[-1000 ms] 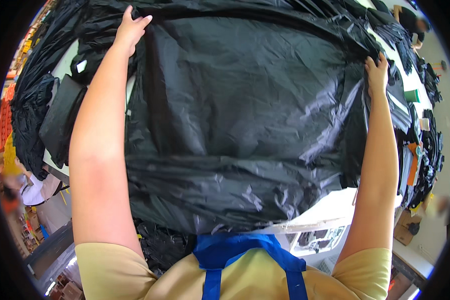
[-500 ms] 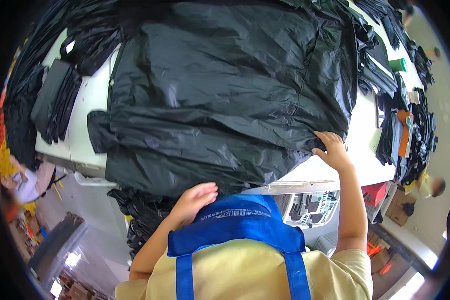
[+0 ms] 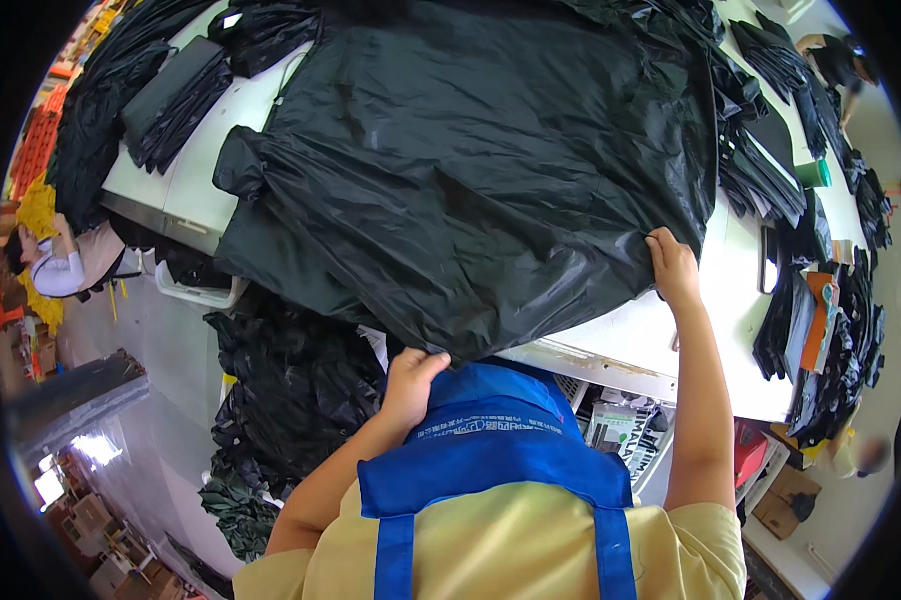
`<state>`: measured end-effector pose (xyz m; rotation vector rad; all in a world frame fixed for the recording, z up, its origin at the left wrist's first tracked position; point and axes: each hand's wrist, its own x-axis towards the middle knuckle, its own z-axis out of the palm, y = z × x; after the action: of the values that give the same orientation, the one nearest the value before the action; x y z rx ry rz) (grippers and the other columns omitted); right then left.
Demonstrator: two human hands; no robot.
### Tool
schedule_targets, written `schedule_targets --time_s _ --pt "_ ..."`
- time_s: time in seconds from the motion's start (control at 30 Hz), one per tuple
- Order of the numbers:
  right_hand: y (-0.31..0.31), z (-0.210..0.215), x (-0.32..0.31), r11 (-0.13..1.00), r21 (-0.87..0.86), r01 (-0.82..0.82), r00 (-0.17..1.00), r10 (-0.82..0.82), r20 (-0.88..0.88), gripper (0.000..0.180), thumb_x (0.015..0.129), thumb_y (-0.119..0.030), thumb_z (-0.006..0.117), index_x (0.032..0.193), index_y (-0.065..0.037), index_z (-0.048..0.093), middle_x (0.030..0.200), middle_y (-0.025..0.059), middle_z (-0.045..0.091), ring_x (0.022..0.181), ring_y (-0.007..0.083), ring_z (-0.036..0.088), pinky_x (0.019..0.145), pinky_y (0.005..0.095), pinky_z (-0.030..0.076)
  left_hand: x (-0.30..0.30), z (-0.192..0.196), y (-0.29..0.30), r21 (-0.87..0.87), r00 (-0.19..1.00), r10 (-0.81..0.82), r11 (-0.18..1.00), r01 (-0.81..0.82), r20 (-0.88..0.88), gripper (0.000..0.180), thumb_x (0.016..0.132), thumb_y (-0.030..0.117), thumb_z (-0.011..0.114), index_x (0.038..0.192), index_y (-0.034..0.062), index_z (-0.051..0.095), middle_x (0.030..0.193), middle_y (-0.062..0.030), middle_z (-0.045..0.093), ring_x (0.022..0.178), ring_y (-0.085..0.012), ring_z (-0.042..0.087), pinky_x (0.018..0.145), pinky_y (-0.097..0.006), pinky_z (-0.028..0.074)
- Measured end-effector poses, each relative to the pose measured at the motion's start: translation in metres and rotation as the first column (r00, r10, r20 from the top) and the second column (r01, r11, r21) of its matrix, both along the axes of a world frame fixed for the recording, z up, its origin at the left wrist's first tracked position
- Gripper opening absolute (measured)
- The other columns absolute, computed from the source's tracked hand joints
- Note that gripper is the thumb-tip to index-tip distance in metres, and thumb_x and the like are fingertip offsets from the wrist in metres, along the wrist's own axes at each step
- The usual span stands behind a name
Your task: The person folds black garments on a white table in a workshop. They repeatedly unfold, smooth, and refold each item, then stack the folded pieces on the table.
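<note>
A large piece of black, shiny, thin fabric lies wrinkled across the white table, with a gathered, sleeve-like end sticking out at the left. At its near edge, close to my body, my left hand pinches the fabric between thumb and fingers. Farther right, my right hand grips the right edge of the same fabric, fingers curled over it. Between the hands the cloth is drawn into slanting folds. Part of it hangs past the table's front edge on the left.
Folded black pieces lie at the left; more black stacks, a green roll and an orange item are at the right. Below the table sit a heap of black material and a white basket. Another person is at far left.
My left hand has closed on the near edge and pulled it toward me, so the folds now slant. My right hand has shifted slightly up the right edge. The view has turned a little.
</note>
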<state>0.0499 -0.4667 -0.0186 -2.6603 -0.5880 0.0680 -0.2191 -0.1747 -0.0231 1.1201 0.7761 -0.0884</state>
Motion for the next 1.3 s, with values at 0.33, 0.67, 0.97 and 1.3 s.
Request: schedule_targets --time_s 0.33,0.67,0.97,1.3 --pt "0.038 -0.022 -0.028 0.934 -0.308 0.179 0.917 -0.046 0.395 0.032 0.085 -0.016 0.060 0.116 -0.009 0.055 0.113 0.0119 0.052 0.107 0.0320 0.050 0.092 0.0444 0.038 -0.031 -0.070 0.030 0.121 0.927 -0.373 0.919 0.376 -0.047 0.032 0.084 0.020 0.065 0.109 0.0000 0.062 0.095 -0.0125 0.068 0.081 -0.0189 0.063 0.075 -0.030 0.049" --pt "0.170 -0.065 -0.152 0.944 -0.260 0.204 0.952 -0.253 -0.172 0.071 0.091 -0.043 0.052 0.149 -0.015 0.022 0.156 0.0172 0.006 0.140 0.0482 0.002 0.103 0.0715 0.008 0.023 -0.027 0.278 0.667 0.862 0.501 0.616 -0.418 0.077 0.058 0.087 0.026 0.068 0.128 -0.0048 0.042 0.127 -0.0203 0.046 0.102 -0.0293 0.053 0.087 -0.041 0.045" --pt "0.124 -0.106 -0.119 0.688 -0.418 0.593 0.772 -0.634 0.053 0.063 0.097 -0.049 0.036 0.150 -0.020 0.018 0.155 0.0189 0.011 0.137 0.0512 0.014 0.108 0.0626 0.017 -0.009 -0.050 0.363 0.902 0.858 -0.461 0.235 0.363 -0.226 0.037 0.093 0.035 0.054 0.084 -0.0003 0.063 0.089 -0.0238 0.062 0.086 -0.0429 0.058 0.074 -0.045 0.045" --pt "0.102 -0.094 -0.090 0.525 -0.457 0.718 0.613 -0.788 0.059 0.058 0.096 -0.054 0.031 0.148 -0.031 0.023 0.155 0.0117 0.018 0.135 0.0428 0.023 0.101 0.0634 0.024 0.001 -0.035 0.344 0.362 0.965 -0.263 0.899 0.245 0.000 0.042 0.095 0.033 0.050 0.110 -0.0048 0.062 0.106 -0.0071 0.067 0.100 -0.0231 0.062 0.086 -0.038 0.046"
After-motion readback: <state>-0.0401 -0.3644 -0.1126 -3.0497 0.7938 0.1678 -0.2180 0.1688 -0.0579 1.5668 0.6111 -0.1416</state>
